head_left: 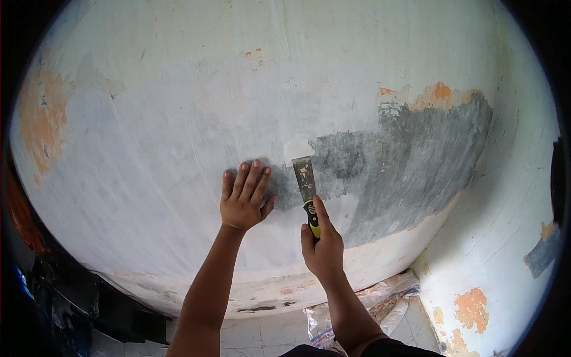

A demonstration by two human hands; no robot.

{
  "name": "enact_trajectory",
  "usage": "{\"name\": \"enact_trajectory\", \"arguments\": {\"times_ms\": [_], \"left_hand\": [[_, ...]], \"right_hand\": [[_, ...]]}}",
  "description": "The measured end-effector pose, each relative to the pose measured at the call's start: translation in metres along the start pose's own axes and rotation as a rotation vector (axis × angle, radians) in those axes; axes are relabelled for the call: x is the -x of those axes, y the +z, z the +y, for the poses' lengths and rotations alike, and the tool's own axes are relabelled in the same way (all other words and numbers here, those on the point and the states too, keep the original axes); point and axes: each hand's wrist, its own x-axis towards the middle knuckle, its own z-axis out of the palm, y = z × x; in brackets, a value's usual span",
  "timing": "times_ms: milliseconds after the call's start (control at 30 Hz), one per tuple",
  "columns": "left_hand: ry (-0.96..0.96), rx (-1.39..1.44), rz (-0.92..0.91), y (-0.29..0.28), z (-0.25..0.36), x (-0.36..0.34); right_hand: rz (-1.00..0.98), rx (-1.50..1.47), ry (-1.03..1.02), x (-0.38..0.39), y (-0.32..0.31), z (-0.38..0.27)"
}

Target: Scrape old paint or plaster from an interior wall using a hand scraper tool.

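Observation:
My right hand (324, 247) is closed around the black and yellow-green handle of a putty knife (305, 178). Its metal blade, spotted with pale residue, points up the wall, and the tip meets a lifted flake of white paint (299, 149). Flat against the wall (148, 172), to the left of the knife, my left hand (245, 199) lies with its fingers spread and holds nothing. A dark grey bare patch (392, 172) stretches from beside my left hand to the wall's right corner. White coating surrounds it.
Orange patches (41, 119) show at the far left, and more peeling paint (471, 309) is on the right-hand wall. A crumpled white sack (321, 324) with debris lies on the tiled floor (241, 334) at the wall's foot. Dark furniture (113, 303) stands at lower left.

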Motion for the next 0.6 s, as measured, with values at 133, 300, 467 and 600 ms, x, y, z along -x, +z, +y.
{"name": "enact_trajectory", "arguments": {"times_ms": [133,300,467,600], "left_hand": [[-0.001,0.017,0.006,0.0009,0.0006,0.0002],[-0.04,0.046,0.003,-0.0008,0.0021,0.0002],[-0.039,0.038,-0.002,-0.001,0.003,0.0007],[-0.033,0.032,-0.004,-0.0016,-0.0001,-0.001]], "right_hand": [[-0.061,-0.01,0.079,0.0023,-0.0002,-0.0033],[0.013,-0.05,0.002,0.002,-0.0024,-0.0042],[-0.082,-0.12,0.122,-0.0012,-0.0072,-0.0096],[-0.068,-0.127,0.105,0.0012,-0.0061,-0.009]]}}
